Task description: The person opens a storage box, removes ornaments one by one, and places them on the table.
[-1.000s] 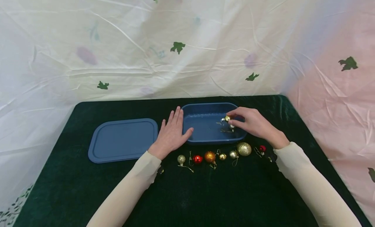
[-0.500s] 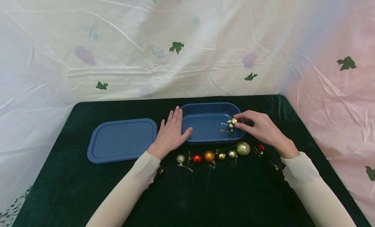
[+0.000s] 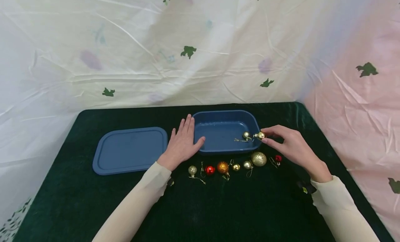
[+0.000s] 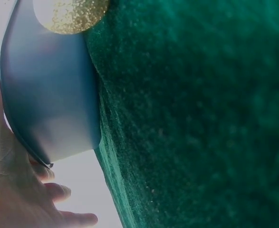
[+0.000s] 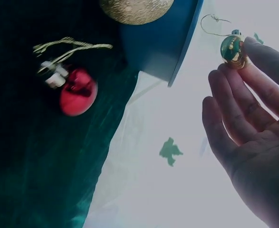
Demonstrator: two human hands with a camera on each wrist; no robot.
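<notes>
My right hand pinches a small shiny gold bauble between thumb and fingertips at the right rim of a blue rectangular box. In the right wrist view this gold bauble trails a thin gold loop. A silvery bauble with its cord lies inside the box near its right end. My left hand rests with straight fingers along the box's left side, thumb over the near left corner. The left wrist view shows the fingers against the box's outer wall.
A flat blue lid lies left of the box. Before the box runs a row of baubles: pale gold, red, orange, small gold, silvery, large glittery gold and a small red one.
My right hand has moved right and toward me, carrying the gold bauble from over the box's interior to its right rim. The silvery bauble stays inside. My left hand has stayed in place.
</notes>
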